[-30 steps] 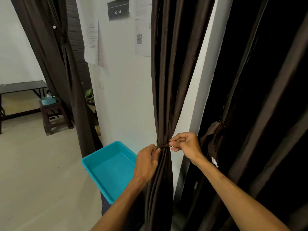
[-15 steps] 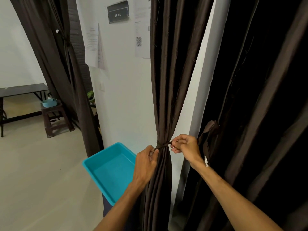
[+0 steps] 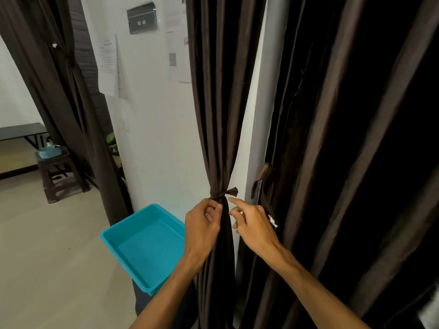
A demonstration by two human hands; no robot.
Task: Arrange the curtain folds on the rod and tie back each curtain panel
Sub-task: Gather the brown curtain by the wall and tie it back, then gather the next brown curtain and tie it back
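Three dark brown satin curtain panels are hanging in this room. The middle one (image 3: 213, 103) is hanging against the white wall (image 3: 152, 138) and is being cinched into a narrow waist by one thin brown tie strip (image 3: 224, 194), whose short free end is sticking out to the right. The person's left hand (image 3: 202, 224) is curling loosely against the gathered folds just below the tie, thumb and fingers close together; whether they are pinching any cloth, I cannot tell. The right hand (image 3: 253, 224) is hovering just beside the curtain with its fingers spread apart, the index finger pointing up toward the tie's free end without touching it, gripping nothing.

To the right, a second panel (image 3: 356, 138) is hanging loose, one lighter brown tieback loop (image 3: 262, 179) dangling at its edge. At far left, the third panel (image 3: 71, 96) is already standing tied at its waist.

One turquoise plastic rectangular tub (image 3: 142, 243) is sitting below the left forearm. Farther off, one dark wooden stool (image 3: 61, 174) is carrying one small blue bowl (image 3: 48, 151), near one black bench (image 3: 21, 131). One dark sign plate (image 3: 142, 20) and several paper notices (image 3: 108, 65) are hanging on the wall.
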